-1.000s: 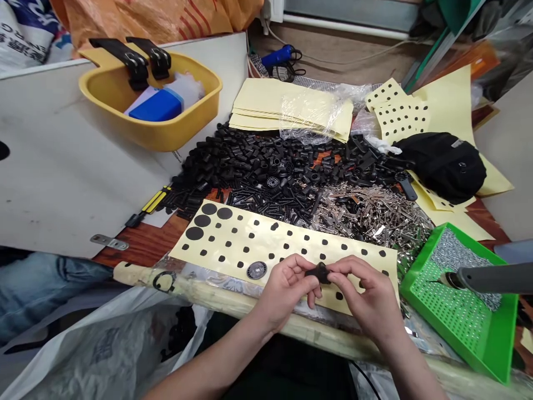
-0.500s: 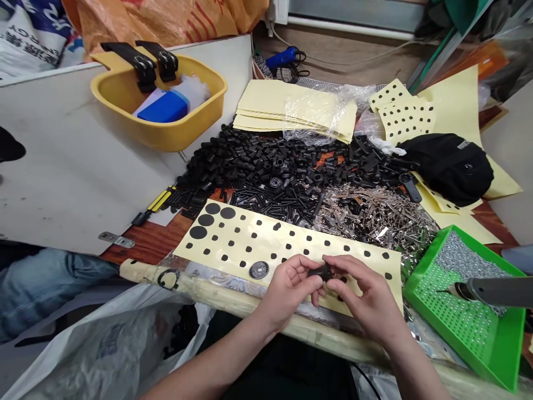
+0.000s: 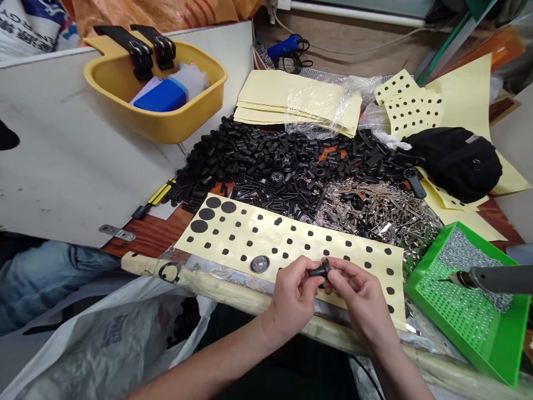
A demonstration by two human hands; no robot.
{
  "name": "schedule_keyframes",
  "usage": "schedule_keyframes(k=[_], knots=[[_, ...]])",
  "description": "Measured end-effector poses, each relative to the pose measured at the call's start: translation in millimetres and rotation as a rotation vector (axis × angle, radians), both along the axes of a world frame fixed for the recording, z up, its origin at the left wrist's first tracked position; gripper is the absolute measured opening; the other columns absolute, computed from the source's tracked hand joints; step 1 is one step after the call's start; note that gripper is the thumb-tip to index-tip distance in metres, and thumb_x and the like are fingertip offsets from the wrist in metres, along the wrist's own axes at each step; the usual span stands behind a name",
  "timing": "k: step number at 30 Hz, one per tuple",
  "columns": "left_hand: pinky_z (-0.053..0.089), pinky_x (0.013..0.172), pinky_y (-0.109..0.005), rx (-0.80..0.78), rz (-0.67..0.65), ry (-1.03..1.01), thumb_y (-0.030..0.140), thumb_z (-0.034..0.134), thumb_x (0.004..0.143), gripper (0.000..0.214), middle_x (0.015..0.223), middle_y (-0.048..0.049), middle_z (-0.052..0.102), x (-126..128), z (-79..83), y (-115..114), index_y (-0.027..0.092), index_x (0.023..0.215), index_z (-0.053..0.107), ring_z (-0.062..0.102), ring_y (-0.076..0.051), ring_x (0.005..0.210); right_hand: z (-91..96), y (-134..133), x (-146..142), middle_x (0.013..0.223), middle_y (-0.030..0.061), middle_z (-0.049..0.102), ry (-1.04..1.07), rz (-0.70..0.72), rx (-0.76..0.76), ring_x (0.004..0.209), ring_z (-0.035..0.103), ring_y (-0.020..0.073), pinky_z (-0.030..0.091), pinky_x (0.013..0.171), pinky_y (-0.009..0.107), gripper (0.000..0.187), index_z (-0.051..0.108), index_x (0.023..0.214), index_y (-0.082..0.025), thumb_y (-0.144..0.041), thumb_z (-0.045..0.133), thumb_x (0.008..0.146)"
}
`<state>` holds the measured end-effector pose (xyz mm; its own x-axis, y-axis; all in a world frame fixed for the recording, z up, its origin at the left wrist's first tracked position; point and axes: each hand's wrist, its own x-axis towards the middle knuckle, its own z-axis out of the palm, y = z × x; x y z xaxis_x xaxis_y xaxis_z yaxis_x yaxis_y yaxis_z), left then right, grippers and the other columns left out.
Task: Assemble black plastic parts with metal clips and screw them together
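**Two hands, one black part**

The small black part (image 3: 320, 271) lay sideways, long way left to right, over the near edge of the table (image 3: 154, 239). The left hand (image 3: 293, 294) and the right hand (image 3: 360, 294) each pinched one end. Fingers hid most of its shape. Under it lay one yellow dotted sheet (image 3: 266, 233). Behind sat black parts (image 3: 258, 161), too many to count.

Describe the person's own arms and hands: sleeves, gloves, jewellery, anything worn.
The left forearm and the right forearm are bare down to the lower edge of the picture; no sleeves show. The left hand and the right hand wear no gloves. No watch, bracelet or ring is visible.
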<state>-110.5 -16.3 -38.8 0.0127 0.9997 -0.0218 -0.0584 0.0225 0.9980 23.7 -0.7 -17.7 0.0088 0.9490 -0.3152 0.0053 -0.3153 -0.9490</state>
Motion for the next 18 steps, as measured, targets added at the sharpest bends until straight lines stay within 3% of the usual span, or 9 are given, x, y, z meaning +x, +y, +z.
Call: schedule_keyframes(k=[2,4,8,13,18], knots=[[0.042,0.052,-0.022,0.081,0.003,0.108,0.015,0.053,0.079,0.005,0.071,-0.0010,0.059,0,-0.7,-1,0.017,0.083,0.056,0.055,-0.012,0.057,-0.4,-2,3,0.069,0.0050,0.071,0.024,-0.009,-0.005,0.054,0.061,0.0130,0.055,0.057,0.028,0.042,0.072,0.089,-0.015,-0.046,0.080,0.061],[0.042,0.052,-0.022,0.056,-0.023,0.091,0.014,0.054,0.078,0.005,0.070,-0.0008,0.059,1,0.0,-1,0.017,0.081,0.056,0.056,-0.012,0.058,1.4,-2,7,0.074,0.0062,0.073,0.026,0.013,-0.007,0.059,0.063,0.0142,0.056,0.060,0.028,0.040,0.073,0.089,-0.016,-0.044,0.081,0.061],[0.042,0.046,-0.021,-0.223,-0.113,-0.251,0.018,0.060,0.076,0.011,0.059,0.0027,0.056,-1,6.0,5,0.017,0.084,0.053,0.051,-0.010,0.048,8.2,0,17,0.088,0.0086,0.075,-0.037,0.084,0.057,0.074,0.069,0.0187,0.058,0.070,0.031,0.041,0.072,0.099,-0.018,-0.043,0.077,0.067],[0.048,0.051,-0.023,-0.268,-0.092,-0.545,0.021,0.070,0.071,0.025,0.070,-0.0009,0.062,-7,18.2,13,0.016,0.085,0.050,0.058,-0.012,0.057,12.5,2,17,0.096,0.0100,0.074,-0.229,0.003,0.323,0.084,0.070,0.0217,0.058,0.076,0.035,0.027,0.071,0.097,-0.020,-0.039,0.067,0.078],[0.049,0.052,-0.023,-0.281,-0.101,-0.534,0.015,0.070,0.068,0.025,0.075,-0.0009,0.062,-7,24.7,13,0.015,0.084,0.051,0.060,-0.012,0.060,17.8,2,7,0.089,0.0084,0.071,-0.388,0.011,0.600,0.083,0.068,0.0217,0.057,0.072,0.033,0.014,0.073,0.089,-0.022,-0.025,0.066,0.077]])
